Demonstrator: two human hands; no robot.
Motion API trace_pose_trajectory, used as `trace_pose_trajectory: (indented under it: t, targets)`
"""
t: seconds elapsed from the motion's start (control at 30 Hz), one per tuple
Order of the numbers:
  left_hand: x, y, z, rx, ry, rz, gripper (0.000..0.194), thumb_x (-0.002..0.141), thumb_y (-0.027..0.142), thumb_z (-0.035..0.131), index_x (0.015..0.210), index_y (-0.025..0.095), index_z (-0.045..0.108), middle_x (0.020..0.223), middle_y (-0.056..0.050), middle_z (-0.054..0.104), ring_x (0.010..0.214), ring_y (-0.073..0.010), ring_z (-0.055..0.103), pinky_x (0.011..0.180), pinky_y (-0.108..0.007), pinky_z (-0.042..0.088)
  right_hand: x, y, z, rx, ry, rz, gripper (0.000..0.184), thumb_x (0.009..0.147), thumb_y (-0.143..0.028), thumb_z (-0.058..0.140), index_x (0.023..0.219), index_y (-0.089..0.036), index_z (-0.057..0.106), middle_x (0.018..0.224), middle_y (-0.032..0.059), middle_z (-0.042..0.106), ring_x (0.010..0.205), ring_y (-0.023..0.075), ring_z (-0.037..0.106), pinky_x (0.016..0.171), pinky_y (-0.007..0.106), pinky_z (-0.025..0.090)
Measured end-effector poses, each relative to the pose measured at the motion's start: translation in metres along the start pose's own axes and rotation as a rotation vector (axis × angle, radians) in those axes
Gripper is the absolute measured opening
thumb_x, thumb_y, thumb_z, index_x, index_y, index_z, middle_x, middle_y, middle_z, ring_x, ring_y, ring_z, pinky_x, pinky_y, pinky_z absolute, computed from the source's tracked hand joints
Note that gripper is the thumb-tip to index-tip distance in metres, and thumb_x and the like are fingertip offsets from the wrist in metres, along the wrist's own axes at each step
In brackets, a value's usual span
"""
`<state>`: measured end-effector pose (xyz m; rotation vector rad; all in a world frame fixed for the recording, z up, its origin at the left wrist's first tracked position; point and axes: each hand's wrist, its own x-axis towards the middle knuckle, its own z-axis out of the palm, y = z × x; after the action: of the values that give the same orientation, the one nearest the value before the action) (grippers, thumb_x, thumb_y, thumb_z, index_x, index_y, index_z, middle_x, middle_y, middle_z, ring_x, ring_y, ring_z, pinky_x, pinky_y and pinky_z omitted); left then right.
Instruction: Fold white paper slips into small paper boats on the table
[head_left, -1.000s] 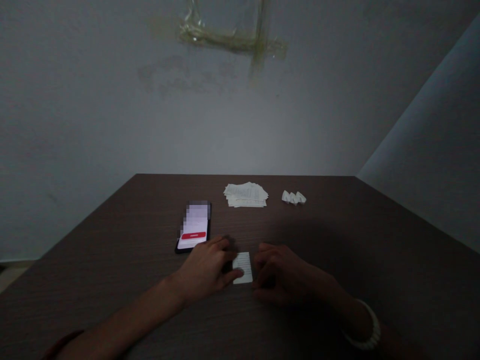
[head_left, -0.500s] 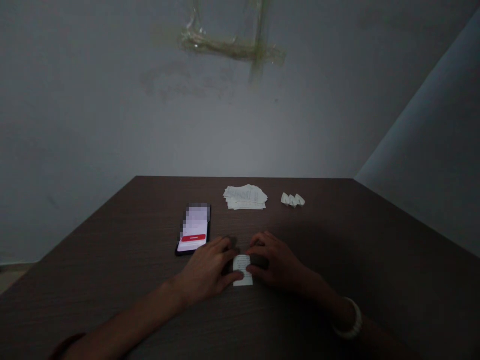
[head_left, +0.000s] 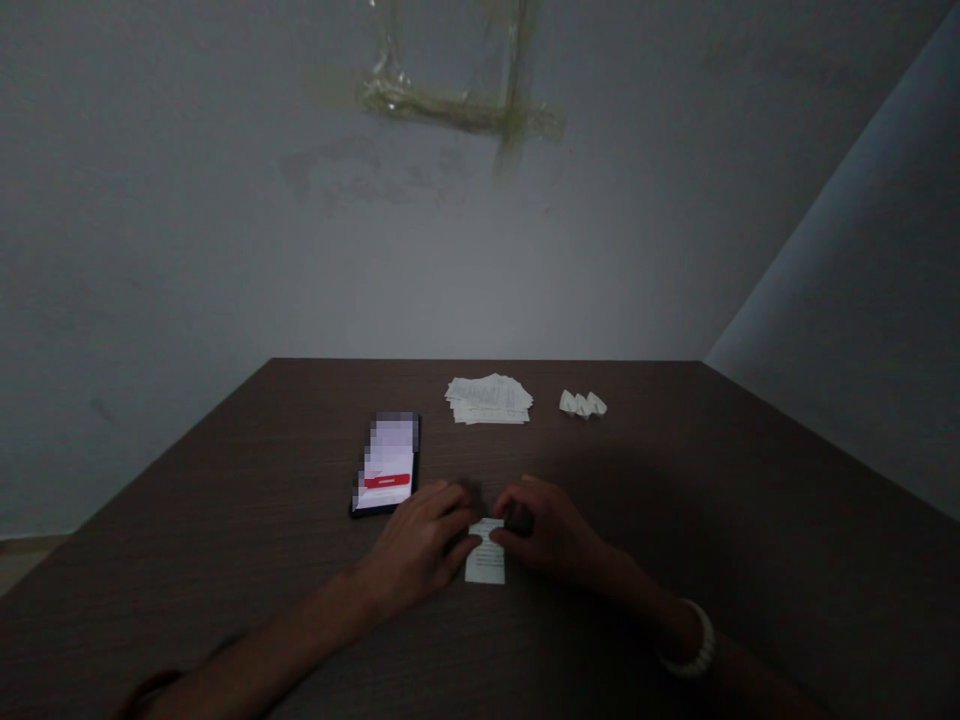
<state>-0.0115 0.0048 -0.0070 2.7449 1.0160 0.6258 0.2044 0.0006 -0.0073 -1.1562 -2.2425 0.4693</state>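
Brown table (head_left: 225, 480), wood grain, spans the frame; dark band or cuff (head_left: 154, 688) on left forearm, bottom left, too dim to tell which. Next, phone (head_left: 388, 450), screen up and lit, red bar near its near end, upper part pixelated; long axis runs away from person, far end leaning slightly right. Left hand (head_left: 424, 535) just beside phone's near right corner, touching or not unclear. Its fingers bent and close together, thumb apart from them, thumb tip over left part of slip near far end; can't tell if slip is pinched. Paper slip (head_left: 486, 565) on near part of table, between the hands: taller than wide, long axis pointing away from person, short near edge roughly parallel to table's far edge, printed side up, print lines running crosswise. Beyond it, near table's far edge, paper stack (head_left: 489, 400), loosely fanned, top sheets printed. Right hand (head_left: 551, 525) at slip's right: fingers curled, thumb and forefinger leaving a small gap, thumb tip at slip's right edge toward far end; firm grip or just contact, can't tell. Farther right, past the stack, three folded white pieces (head_left: 583, 405) side by side in a row. Pale beaded bracelet (head_left: 701, 645) on right wrist.
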Motion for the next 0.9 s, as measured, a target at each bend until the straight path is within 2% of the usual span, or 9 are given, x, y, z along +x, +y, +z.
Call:
trace_pose_trajectory:
  t: [0.23,0.33,0.47,0.6,0.7,0.8,0.9]
  targets:
    - [0.000,0.001,0.005,-0.047,0.064,0.019,0.011,0.088,0.015,0.053,0.085,0.016,0.064,0.087,-0.006,0.060,0.082,-0.0202,0.054,0.070,-0.032,0.044,0.000,-0.001,0.002,0.094,0.038,0.022,0.015,0.071,-0.015,0.070,0.084,-0.018,0.063,0.072,-0.0012,0.062,0.068,0.0129,0.054,0.064,0.024,0.039]
    - [0.000,-0.001,0.007,-0.063,0.160,0.067,0.012,0.088,0.014,0.052,0.085,0.016,0.063,0.084,-0.006,0.062,0.079,-0.0189,0.054,0.068,-0.030,0.044,0.002,-0.002,0.001,0.200,0.028,0.048,0.006,0.078,-0.022,0.065,0.083,-0.018,0.067,0.068,-0.0013,0.062,0.063,0.0114,0.052,0.060,0.022,0.038]
    - [0.000,0.000,0.005,-0.034,0.339,0.190,0.011,0.089,0.014,0.053,0.084,0.015,0.062,0.081,-0.005,0.062,0.074,-0.0172,0.053,0.065,-0.029,0.043,0.004,0.000,0.001,0.374,0.018,0.151,0.011,0.081,-0.024,0.062,0.079,-0.015,0.069,0.063,-0.0014,0.062,0.056,0.0095,0.051,0.055,0.021,0.037]
    - [0.000,0.005,-0.003,0.031,0.412,0.292,0.009,0.088,0.010,0.055,0.083,0.015,0.062,0.077,-0.005,0.063,0.070,-0.0163,0.052,0.062,-0.028,0.042,0.005,0.001,0.002,0.557,0.006,0.228,0.016,0.074,-0.021,0.067,0.089,-0.014,0.066,0.066,-0.0014,0.062,0.057,0.0102,0.053,0.055,0.021,0.040]
    - [-0.001,0.009,-0.010,0.101,0.457,0.373,0.009,0.088,0.009,0.054,0.090,0.014,0.061,0.086,-0.007,0.067,0.075,-0.0181,0.056,0.065,-0.030,0.044,0.005,0.000,-0.001,0.652,0.011,0.270,0.029,0.071,-0.020,0.068,0.099,-0.015,0.061,0.067,-0.0029,0.062,0.056,0.0100,0.054,0.054,0.021,0.040]
    - [-0.001,0.010,-0.013,0.149,0.397,0.448,0.012,0.089,0.007,0.051,0.095,0.013,0.060,0.100,-0.010,0.069,0.089,-0.0216,0.060,0.073,-0.034,0.046,0.005,0.004,-0.004,0.630,0.061,0.262,0.034,0.071,-0.018,0.065,0.104,-0.017,0.056,0.067,-0.0046,0.059,0.056,0.0093,0.051,0.053,0.020,0.039]
    - [0.001,0.009,-0.009,0.112,0.211,0.507,0.019,0.090,0.007,0.044,0.100,0.013,0.059,0.102,-0.010,0.069,0.096,-0.0225,0.061,0.079,-0.036,0.047,0.003,0.012,-0.005,0.471,0.056,0.223,0.039,0.070,-0.014,0.062,0.108,-0.018,0.053,0.066,-0.0061,0.056,0.054,0.0089,0.048,0.051,0.020,0.037]
